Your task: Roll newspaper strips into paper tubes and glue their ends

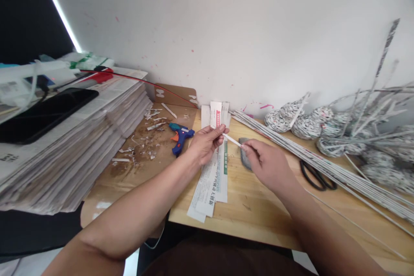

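Observation:
A short white piece of paper, narrow like a rolled tube (233, 140), spans the gap between my hands. My left hand (207, 143) pinches one end with thumb and fingers closed. The other end is in the pinch of my right hand (268, 161). Beneath and behind my left hand lie several newspaper strips (210, 194), printed with black, red and green. A grey cloth-like pad (245, 159) is partly hidden behind my right hand. To the left of my left hand, a blue glue gun (181, 137) with an orange trigger lies on the cardboard (110, 183).
Long thin paper rods (291, 146) lie diagonally on the wooden table (246, 220), beside black-handled scissors (315, 177). Woven paper shapes (286, 114) stand at the right. Paper scraps (155, 125) litter the cardboard. A tall newspaper stack (97, 146) at left carries a phone (48, 112).

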